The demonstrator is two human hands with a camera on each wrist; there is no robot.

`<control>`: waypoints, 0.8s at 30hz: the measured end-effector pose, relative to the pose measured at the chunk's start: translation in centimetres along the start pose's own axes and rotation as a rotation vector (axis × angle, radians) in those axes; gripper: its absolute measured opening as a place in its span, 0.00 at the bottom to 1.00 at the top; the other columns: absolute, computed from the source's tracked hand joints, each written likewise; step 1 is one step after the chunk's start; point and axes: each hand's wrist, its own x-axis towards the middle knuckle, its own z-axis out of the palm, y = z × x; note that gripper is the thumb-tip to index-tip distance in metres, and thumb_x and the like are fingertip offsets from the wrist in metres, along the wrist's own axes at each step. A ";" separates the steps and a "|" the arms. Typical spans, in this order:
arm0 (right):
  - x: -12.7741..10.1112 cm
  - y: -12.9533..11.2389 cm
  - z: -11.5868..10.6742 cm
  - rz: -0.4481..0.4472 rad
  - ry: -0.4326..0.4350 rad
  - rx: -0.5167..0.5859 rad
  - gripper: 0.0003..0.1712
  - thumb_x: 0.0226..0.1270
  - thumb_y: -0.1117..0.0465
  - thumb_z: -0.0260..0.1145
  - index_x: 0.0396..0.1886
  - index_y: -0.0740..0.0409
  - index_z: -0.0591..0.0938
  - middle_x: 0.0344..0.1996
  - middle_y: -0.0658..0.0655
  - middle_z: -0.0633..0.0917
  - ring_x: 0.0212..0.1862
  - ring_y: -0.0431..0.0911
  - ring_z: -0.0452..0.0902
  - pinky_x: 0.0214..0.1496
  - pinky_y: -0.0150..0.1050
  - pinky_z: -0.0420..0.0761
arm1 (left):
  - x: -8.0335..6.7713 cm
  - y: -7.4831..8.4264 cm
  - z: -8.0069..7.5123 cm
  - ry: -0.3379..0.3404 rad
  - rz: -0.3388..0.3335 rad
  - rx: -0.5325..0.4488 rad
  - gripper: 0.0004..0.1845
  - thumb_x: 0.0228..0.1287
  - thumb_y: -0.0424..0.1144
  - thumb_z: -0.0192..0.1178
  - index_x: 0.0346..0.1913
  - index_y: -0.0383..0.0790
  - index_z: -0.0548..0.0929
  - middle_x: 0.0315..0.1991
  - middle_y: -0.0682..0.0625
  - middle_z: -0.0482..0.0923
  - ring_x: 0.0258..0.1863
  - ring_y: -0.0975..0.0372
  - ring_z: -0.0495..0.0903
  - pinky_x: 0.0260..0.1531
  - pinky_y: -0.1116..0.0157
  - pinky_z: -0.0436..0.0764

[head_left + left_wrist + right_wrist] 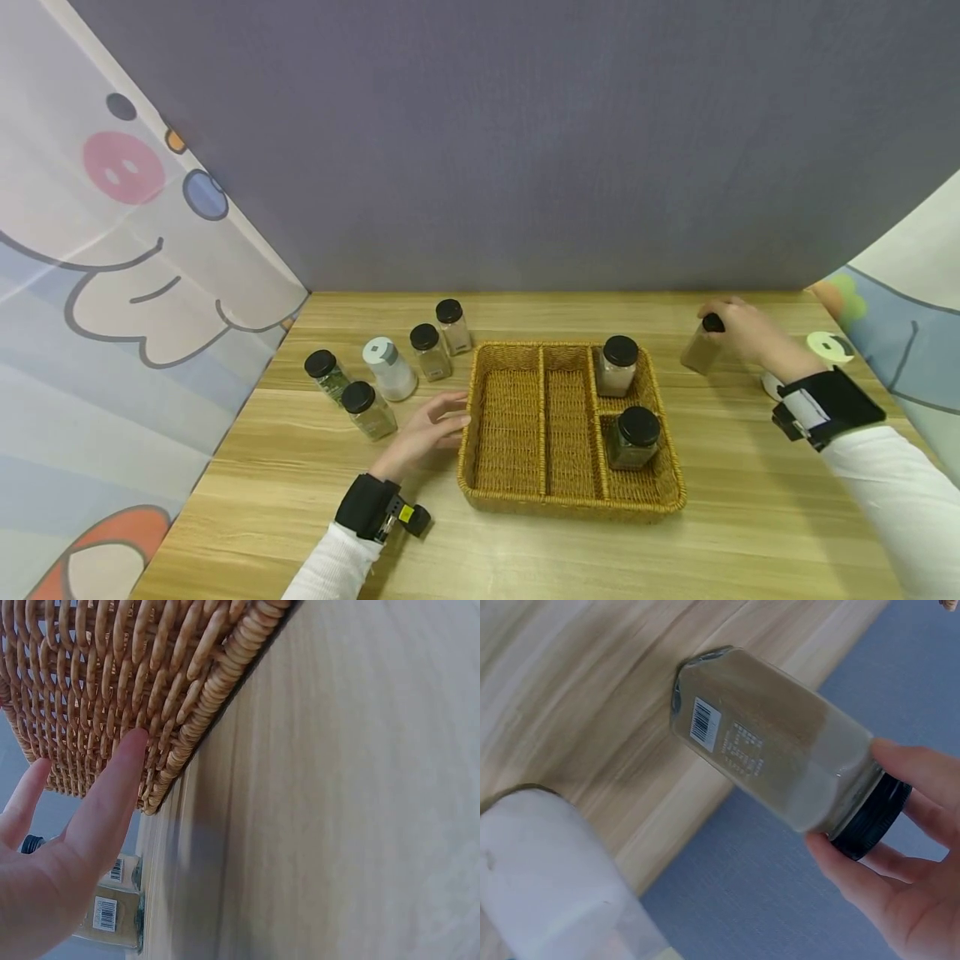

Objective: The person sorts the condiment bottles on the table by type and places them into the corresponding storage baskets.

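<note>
Woven wicker forms the divided basket (572, 492) that sits at the middle of the wooden table (750, 533). The left hand (426, 431) lies beside the basket's left wall with fingers straight and relaxed; the left wrist view shows one fingertip (133, 746) touching the weave low on the outer wall, and the hand holds nothing. The right hand (742, 329) is at the far right of the table, well apart from the basket, with fingers and thumb curled round the black cap of a spice jar (701, 350). The right wrist view shows this jar (772, 754) as clear glass filled with brownish powder, bearing a barcode label, its base on the table surface. Just beside it stands a white container (555, 877). Two black-capped jars occupy the basket's right-hand compartments: a pale-filled jar (617, 367) in the far one and a dark-filled jar (633, 437) in the near one. The two long compartments to the left hold nothing visible. Left of the basket, four black-capped jars and a white shaker (388, 367) stand grouped on the table.
</note>
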 end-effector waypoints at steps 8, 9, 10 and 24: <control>0.0 -0.2 -0.4 -0.067 -0.014 0.002 0.17 0.52 0.71 0.63 0.41 0.76 0.73 0.36 0.74 0.75 0.41 0.68 0.69 0.38 0.58 0.73 | 0.9 -1.8 -0.5 0.005 0.008 -0.042 0.29 0.59 0.36 0.57 0.62 0.35 0.62 0.59 0.37 0.62 0.52 0.49 0.71 0.48 0.56 0.75; 0.0 -0.2 -0.4 -0.080 -0.016 0.004 0.17 0.52 0.71 0.63 0.41 0.76 0.73 0.35 0.74 0.76 0.40 0.67 0.69 0.38 0.57 0.73 | 1.1 -2.0 -0.6 0.007 0.005 -0.046 0.29 0.58 0.36 0.57 0.62 0.36 0.62 0.59 0.38 0.62 0.52 0.49 0.71 0.48 0.56 0.76; -0.1 -0.2 -0.5 -0.090 -0.022 0.007 0.16 0.52 0.72 0.63 0.41 0.76 0.73 0.35 0.73 0.76 0.40 0.66 0.70 0.38 0.57 0.73 | 1.1 -2.1 -0.6 0.009 0.008 -0.044 0.29 0.58 0.37 0.58 0.62 0.36 0.62 0.59 0.38 0.62 0.52 0.50 0.71 0.47 0.56 0.76; -0.2 -1.0 -1.7 -0.129 -0.005 -0.007 0.18 0.51 0.70 0.65 0.42 0.73 0.74 0.36 0.72 0.75 0.39 0.62 0.71 0.33 0.53 0.74 | 1.2 -2.3 -0.8 -0.001 0.020 -0.057 0.30 0.58 0.37 0.58 0.62 0.34 0.61 0.58 0.36 0.62 0.51 0.50 0.72 0.47 0.56 0.76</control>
